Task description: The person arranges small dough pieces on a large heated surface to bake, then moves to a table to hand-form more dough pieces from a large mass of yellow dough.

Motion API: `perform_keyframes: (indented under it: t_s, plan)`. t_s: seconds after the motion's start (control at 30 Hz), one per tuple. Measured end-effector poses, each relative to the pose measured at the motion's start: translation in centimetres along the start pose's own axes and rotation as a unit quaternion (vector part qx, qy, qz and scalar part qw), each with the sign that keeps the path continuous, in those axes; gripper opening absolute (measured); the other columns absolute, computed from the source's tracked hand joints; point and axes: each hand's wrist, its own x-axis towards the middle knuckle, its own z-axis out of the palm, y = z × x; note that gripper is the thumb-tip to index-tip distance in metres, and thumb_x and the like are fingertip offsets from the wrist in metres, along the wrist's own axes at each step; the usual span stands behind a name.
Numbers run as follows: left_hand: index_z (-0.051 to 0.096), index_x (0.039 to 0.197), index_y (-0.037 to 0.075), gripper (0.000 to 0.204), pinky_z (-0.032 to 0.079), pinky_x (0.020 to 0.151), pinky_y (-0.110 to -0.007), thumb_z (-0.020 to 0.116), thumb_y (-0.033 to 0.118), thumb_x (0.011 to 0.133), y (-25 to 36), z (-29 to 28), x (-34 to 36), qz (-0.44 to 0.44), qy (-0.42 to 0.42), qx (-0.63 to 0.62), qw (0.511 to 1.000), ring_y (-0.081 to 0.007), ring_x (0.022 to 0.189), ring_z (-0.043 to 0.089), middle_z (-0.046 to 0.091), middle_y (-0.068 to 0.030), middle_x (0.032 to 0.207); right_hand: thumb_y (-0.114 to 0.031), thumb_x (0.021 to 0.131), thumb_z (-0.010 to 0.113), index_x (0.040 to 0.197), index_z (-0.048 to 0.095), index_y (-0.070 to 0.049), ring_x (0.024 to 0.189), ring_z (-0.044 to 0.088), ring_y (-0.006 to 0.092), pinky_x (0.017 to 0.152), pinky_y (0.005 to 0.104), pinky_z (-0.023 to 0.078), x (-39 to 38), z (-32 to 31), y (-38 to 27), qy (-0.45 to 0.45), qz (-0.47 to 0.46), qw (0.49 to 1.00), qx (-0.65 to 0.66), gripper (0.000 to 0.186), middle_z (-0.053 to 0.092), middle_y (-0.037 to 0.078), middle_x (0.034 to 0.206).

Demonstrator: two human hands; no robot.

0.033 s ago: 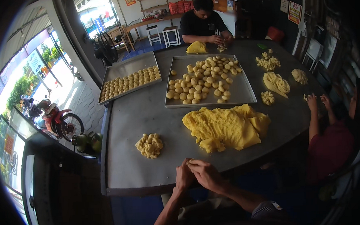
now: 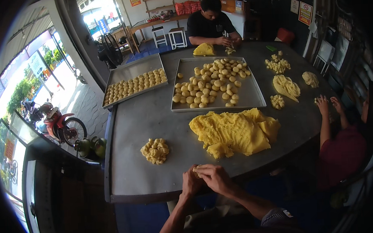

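My left hand [image 2: 190,183] and my right hand [image 2: 216,178] meet at the table's near edge. Both are closed around a small piece of pale dough [image 2: 196,169], mostly hidden by the fingers. Just beyond them lies a large, rough-surfaced yellow mass [image 2: 237,133], like dough or filling. To the left, a heap of small pale dough pieces [image 2: 154,151] rests on the metal tabletop [image 2: 133,177].
Farther back, a tray [image 2: 258,97] holds loose round balls; another tray [image 2: 140,63] carries balls in rows. Across the table a person [image 2: 209,24] handles small pieces near a yellow lump [image 2: 203,49]. Another person's hands [image 2: 328,103] work at right, near dough lumps [image 2: 286,86].
My hands have shifted very slightly, and a little more of the pale dough shows between my fingers. The hands of the person at right have moved a little.
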Motion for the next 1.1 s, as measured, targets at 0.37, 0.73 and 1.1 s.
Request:
perform_keyframes:
  t_s: [0.37,0.73,1.1]
  plan:
    - [0.063,0.09,-0.001,0.021,0.051,0.071,-0.038,0.071,0.017,0.083,0.0,0.0,0.0,0.123,-0.03,-0.021,0.992,-0.0314,0.079,0.066,0.065,-0.0176,0.085,-0.011,0.078,0.076,0.122,0.064,-0.007,0.083,0.061,0.0253,0.075,0.0343,0.051,1.2,-3.1,2.2,0.007,0.012,0.999,-0.046,0.046,0.062,0.012,0.097]
    - [0.057,0.106,0.001,0.035,0.042,0.077,-0.028,0.041,0.032,0.104,-0.1,-2.6,0.1,-0.033,-0.007,-0.298,0.954,-0.0109,0.081,0.046,0.049,-0.0012,0.086,-0.013,0.083,0.07,0.123,0.06,-0.002,0.105,0.06,0.0361,0.089,0.0421,0.049,-0.8,-5.2,6.1,0.076,0.05,0.981,-0.173,0.043,0.058,0.017,0.123]
    - [0.057,0.109,0.005,0.017,0.044,0.091,-0.04,0.054,0.01,0.093,-0.5,-2.9,0.2,0.204,-0.002,0.193,0.96,-0.0333,0.098,0.054,0.053,-0.0149,0.107,-0.014,0.083,0.071,0.126,0.059,-0.004,0.111,0.056,0.0362,0.094,0.0437,0.046,-1.3,-4.1,6.6,0.147,0.037,0.974,-0.167,0.046,0.057,0.018,0.124]
